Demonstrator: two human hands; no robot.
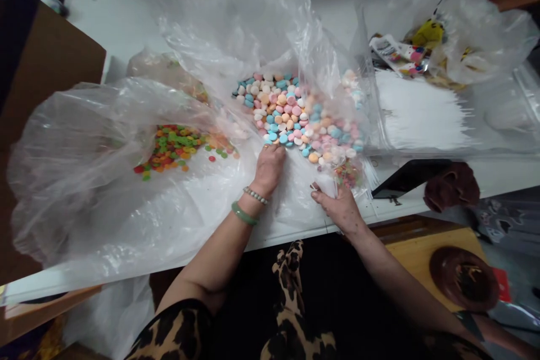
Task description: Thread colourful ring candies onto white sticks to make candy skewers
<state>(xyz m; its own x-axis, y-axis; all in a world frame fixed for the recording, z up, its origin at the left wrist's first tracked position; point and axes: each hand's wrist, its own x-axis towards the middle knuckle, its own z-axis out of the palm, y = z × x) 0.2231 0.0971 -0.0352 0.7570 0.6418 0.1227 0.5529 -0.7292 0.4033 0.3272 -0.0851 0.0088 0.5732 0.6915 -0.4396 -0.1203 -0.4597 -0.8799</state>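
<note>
Pastel candies (284, 107) in pink, blue, orange and white lie heaped in a large clear plastic bag (236, 17). My left hand (270, 167), a ring on one finger, is at the near edge of this heap with its fingers curled down; what they grip is hidden. To its right, my right hand (340, 208) has thumb and fingers closed around something whitish and small, too unclear to name. Just beyond that hand are small red and green candies (348, 173) under clear plastic. Another clear bag (76, 174) on the left holds red, green and orange ring-shaped candies (175, 146).
A clear tray (498, 140) at the right holds many thin white pieces (417, 112) and colourful packets (400, 56). In front of it leans a dark tablet-like object (407, 177) beside a maroon cloth (451, 188). A cardboard box (54, 62) stands at far left.
</note>
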